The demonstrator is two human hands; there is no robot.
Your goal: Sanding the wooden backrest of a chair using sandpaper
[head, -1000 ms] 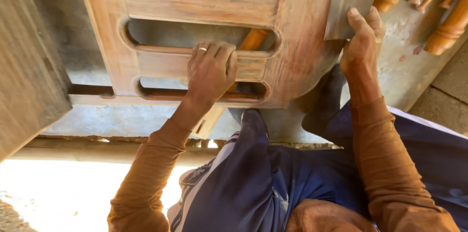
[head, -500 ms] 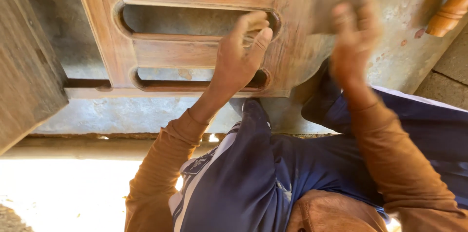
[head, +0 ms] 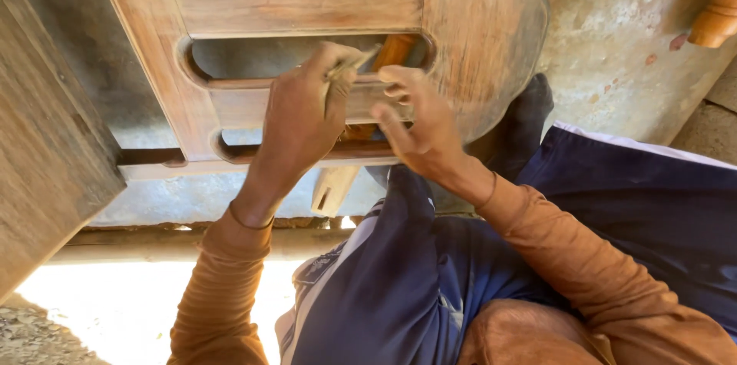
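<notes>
We see both hands meet at the middle of a carved wooden frame [head: 307,0] that lies across the person's lap and reaches away from them, its slats and rounded slots facing up. The left hand [head: 299,123] is closed on a thin flat sheet [head: 349,66], most likely sandpaper, pinched between thumb and fingers so that we see it nearly edge-on; the hand rests over the narrow slat [head: 246,100] between two slots. The right hand [head: 418,123] sits just beside it with the fingers curled loosely toward the same sheet; we cannot tell whether it actually grips the sheet or only touches the slat beneath. Under the frame a turned wooden leg [head: 338,181] shows through the slots, slanting down toward the person's knees. The wide rounded end of the frame [head: 491,27] lies to the right, bare and dusty. At the top right corner several turned wooden spindles [head: 710,19] rest on the concrete floor [head: 622,50], well apart from the hands. On the left a rough wooden board [head: 46,150] runs along the edge of the view. Both arms wear brown sleeves [head: 568,257], and dark blue trousers [head: 414,288] with a pale side stripe cover the lap below the frame.
</notes>
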